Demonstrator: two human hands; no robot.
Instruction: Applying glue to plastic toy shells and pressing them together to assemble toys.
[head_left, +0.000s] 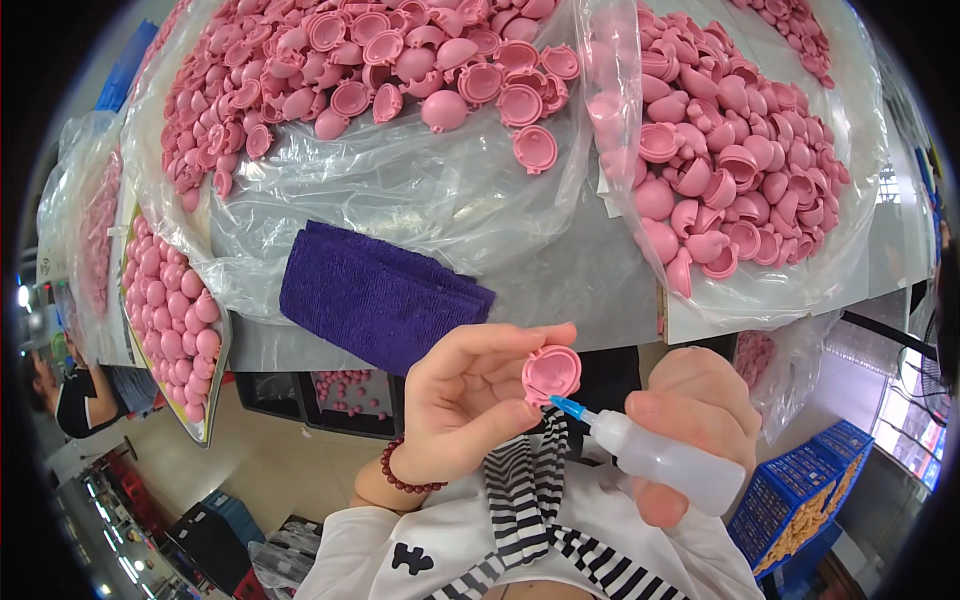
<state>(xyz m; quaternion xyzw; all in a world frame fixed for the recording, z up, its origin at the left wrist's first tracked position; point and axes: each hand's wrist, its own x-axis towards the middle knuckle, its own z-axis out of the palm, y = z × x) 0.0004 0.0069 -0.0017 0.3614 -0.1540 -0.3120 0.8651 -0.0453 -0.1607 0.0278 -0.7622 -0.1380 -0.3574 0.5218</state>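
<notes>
In the head view, the purple cloth (370,290) lay on the grey bench (575,290), along its near edge. Just nearer the person than the cloth's right end, the left hand (445,395) held a pink shell (551,370), hollow side showing, its fingers (557,333) and thumb pinching the rim. Farther right of the cloth, and also nearer the person, the right hand (700,410) had its fingers wrapped round a squeeze bottle (680,465). The bottle was tilted, its blue tip (567,406) at the shell's near edge, by a small lug; whether it touched could not be told, and no drop could be made out.

Beyond the cloth, a wide heap of shells (380,75) lay on clear plastic (400,190). A second heap (740,150) lay right of the cloth and farther off; rounded pink pieces (173,325) lay to its left.

Done well, the step seemed to call for a still shell, held by the rim with the thumb clear of the tip, and for a light, short squeeze on the bottle. A hard squeeze would likely have spread any liquid into the hollow or onto the fingers. Bracing the hands together would probably have steadied the aim.
</notes>
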